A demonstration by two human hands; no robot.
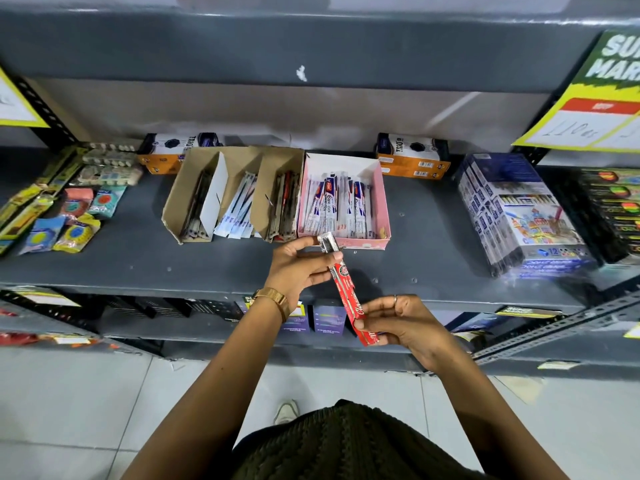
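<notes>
A long red packet (346, 289) with a clear end showing a dark item slants in front of a grey shop shelf (433, 237). My left hand (298, 268) pinches its upper clear end with thumb and fingers. The lower end is pinched by my right hand (398, 323), which wears a ring. Just behind the packet stands a pink open box (346, 241) of white and blue pen packets. To its left are brown cardboard trays (235, 195) with more pens.
Eraser and sharpener packs (69, 216) lie at the shelf's left. Orange boxes (414, 157) stand at the back, crayon boxes (519, 216) at the right. Price signs (595, 98) hang above. A lower shelf (207, 327) and tiled floor (104, 410) lie below.
</notes>
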